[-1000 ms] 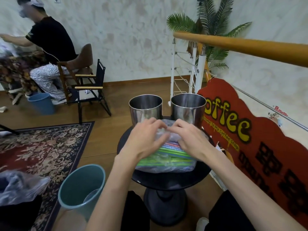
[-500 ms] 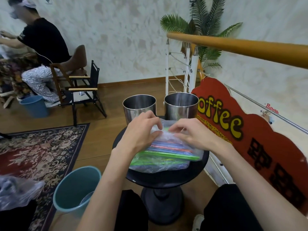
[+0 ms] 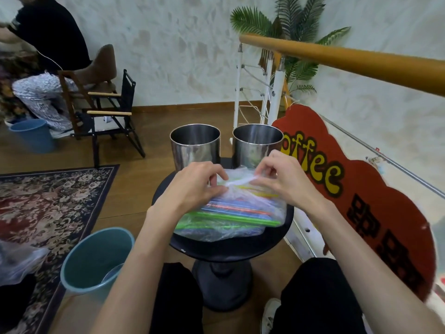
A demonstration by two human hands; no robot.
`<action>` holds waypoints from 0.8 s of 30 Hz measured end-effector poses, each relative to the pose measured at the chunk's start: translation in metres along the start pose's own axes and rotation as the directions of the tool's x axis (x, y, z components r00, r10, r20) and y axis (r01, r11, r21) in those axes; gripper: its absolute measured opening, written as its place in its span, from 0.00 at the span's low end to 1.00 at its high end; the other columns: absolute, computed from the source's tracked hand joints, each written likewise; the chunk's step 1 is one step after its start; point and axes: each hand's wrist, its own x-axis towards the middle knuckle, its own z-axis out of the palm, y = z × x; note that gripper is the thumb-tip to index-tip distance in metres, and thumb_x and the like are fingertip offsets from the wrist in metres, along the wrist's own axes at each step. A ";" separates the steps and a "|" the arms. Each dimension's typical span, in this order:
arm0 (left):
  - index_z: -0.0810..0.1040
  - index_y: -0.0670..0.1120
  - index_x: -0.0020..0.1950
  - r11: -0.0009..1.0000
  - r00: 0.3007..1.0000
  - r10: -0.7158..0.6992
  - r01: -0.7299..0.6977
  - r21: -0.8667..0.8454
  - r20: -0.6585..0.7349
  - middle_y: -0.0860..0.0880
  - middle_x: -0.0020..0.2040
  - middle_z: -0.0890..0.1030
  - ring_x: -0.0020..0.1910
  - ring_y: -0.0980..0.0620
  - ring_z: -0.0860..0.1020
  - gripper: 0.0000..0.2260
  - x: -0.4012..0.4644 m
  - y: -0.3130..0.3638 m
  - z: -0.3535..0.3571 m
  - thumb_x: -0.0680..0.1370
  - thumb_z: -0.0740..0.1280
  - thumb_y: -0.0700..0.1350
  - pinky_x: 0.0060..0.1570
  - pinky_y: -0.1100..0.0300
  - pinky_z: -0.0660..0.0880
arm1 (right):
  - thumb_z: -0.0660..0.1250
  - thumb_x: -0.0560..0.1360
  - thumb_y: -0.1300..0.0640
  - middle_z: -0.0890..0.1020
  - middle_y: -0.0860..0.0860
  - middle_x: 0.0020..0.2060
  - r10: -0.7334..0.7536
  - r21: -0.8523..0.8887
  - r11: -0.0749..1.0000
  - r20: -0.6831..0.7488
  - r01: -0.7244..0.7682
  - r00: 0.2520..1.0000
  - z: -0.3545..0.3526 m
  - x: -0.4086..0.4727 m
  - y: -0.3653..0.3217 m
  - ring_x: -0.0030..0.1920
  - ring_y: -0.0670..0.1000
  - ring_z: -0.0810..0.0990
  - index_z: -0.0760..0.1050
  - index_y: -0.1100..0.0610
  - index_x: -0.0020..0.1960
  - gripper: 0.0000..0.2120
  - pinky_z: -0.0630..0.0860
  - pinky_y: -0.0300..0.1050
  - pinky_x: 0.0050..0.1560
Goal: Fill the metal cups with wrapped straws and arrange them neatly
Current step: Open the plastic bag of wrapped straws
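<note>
On the round table (image 3: 231,249), both hands now pinch the straw bag (image 3: 231,213) mouth, the left hand (image 3: 195,189) and right hand (image 3: 281,182) having lifted it. Opening has begun; both metal cups (image 3: 195,145) look empty.

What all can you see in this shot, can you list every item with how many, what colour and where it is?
shiny metal cups: two, silver, far edge of the table, side by side, no straws visible inside
clear plastic bag of wrapped straws: one, multicoloured, lying on the table
round pedestal table: one, black, centre
plastic bin: one, teal, floor near left
plastic bucket: one, blue, floor far left
patterned rug: one, dark red floral, left floor
folding chair: one, black, far left
coffee sign: one, red, right
wooden handrail: one, orange-brown, upper right
palm plant: one, green, far corner
seated person: one, black top, far left
left hand: pinches the bag
right hand: pinches the bag
</note>
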 end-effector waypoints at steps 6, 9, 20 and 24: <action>0.80 0.57 0.53 0.995 0.992 0.057 -0.065 -0.069 -0.110 0.55 0.33 0.73 0.33 0.59 0.73 0.11 -0.005 0.002 -0.002 0.74 0.73 0.58 0.34 0.57 0.71 | 0.79 0.68 0.45 0.74 0.45 0.45 -0.040 -0.002 0.999 0.004 0.040 0.999 -0.003 -0.002 0.007 0.44 0.44 0.74 0.78 0.51 0.46 0.14 0.72 0.38 0.44; 0.78 0.56 0.46 0.993 0.996 0.040 -0.049 -0.111 -0.083 0.54 0.29 0.73 0.30 0.56 0.72 0.12 -0.003 0.006 -0.002 0.72 0.72 0.62 0.32 0.57 0.71 | 0.77 0.72 0.50 0.74 0.44 0.48 -0.128 -0.049 0.991 -0.022 0.127 0.991 0.004 0.000 -0.002 0.48 0.46 0.74 0.80 0.52 0.49 0.10 0.74 0.44 0.49; 0.76 0.52 0.54 0.980 0.921 -0.154 0.094 -0.178 -0.358 0.55 0.44 0.75 0.42 0.56 0.74 0.13 -0.019 -0.019 -0.030 0.74 0.69 0.37 0.43 0.48 0.76 | 0.61 0.79 0.70 0.83 0.55 0.59 0.100 -0.052 0.992 -0.218 -0.113 0.971 -0.014 -0.004 0.003 0.60 0.53 0.80 0.78 0.59 0.66 0.18 0.74 0.45 0.62; 0.72 0.52 0.70 0.974 0.973 -0.017 -0.035 -0.222 -0.230 0.54 0.66 0.75 0.66 0.53 0.73 0.31 -0.021 0.001 -0.023 0.68 0.62 0.36 0.64 0.51 0.72 | 0.61 0.75 0.71 0.78 0.54 0.60 0.068 -0.047 0.996 -0.153 -0.076 0.986 -0.009 -0.008 -0.007 0.61 0.52 0.76 0.76 0.57 0.68 0.24 0.70 0.42 0.62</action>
